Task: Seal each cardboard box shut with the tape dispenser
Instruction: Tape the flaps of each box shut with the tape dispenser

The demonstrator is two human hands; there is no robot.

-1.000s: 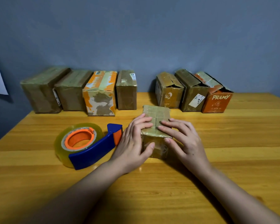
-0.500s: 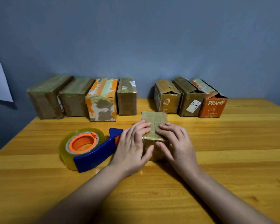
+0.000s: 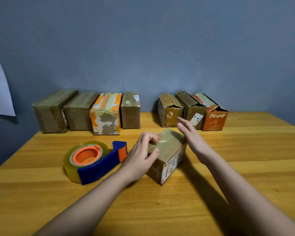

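Note:
A small brown cardboard box (image 3: 167, 150) sits on the wooden table (image 3: 245, 167), turned at an angle with its labelled end toward me. My left hand (image 3: 141, 155) grips its left side, fingers curled over the top and thumb on the near face. My right hand (image 3: 192, 137) hovers beside the box's right edge with straight fingers, holding nothing. The tape dispenser (image 3: 95, 160), blue with an orange core and a clear roll, lies on the table just left of my left hand.
Several taped boxes stand in a row along the back wall (image 3: 85, 111). To the right stand three more, the nearest brown one (image 3: 169, 109) and an orange PRAMY box (image 3: 215, 118) with loose top flaps. A white paper (image 3: 0, 91) hangs at left.
The box has been rotated from square-on to an angle. My right hand has lifted off its top and moved to the right; my left hand still holds it.

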